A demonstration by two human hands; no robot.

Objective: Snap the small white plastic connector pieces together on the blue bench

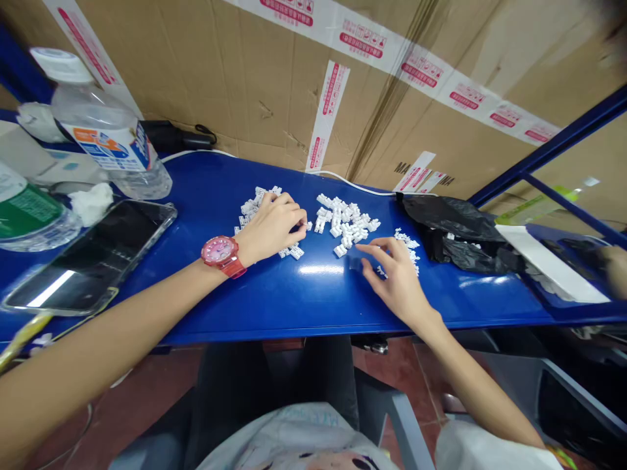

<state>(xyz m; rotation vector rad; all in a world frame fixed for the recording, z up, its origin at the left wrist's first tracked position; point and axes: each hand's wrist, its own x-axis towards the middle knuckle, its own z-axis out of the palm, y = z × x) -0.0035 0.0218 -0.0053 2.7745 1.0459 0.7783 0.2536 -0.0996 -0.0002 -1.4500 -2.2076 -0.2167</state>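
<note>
My left hand (pixel 272 225), with a pink watch (pixel 221 253) on the wrist, rests on the blue shelf (pixel 313 294) with its fingers curled over a pile of small white plastic parts (pixel 251 207). Its fingertips pinch near a few parts, but what they hold is hidden. My right hand (pixel 394 274) lies flat with fingers spread, between a middle pile of white parts (pixel 345 223) and a smaller right pile (pixel 407 243). Its index finger reaches toward the middle pile and holds nothing.
A phone in a clear case (pixel 93 258) lies at the left, with a water bottle (pixel 105 134), a green-labelled bottle (pixel 27 215) and tissue (pixel 91 201) behind it. A black plastic bag (pixel 463 232) and white tray (pixel 553 264) sit at the right. Taped cardboard boxes (pixel 313 78) form the back wall.
</note>
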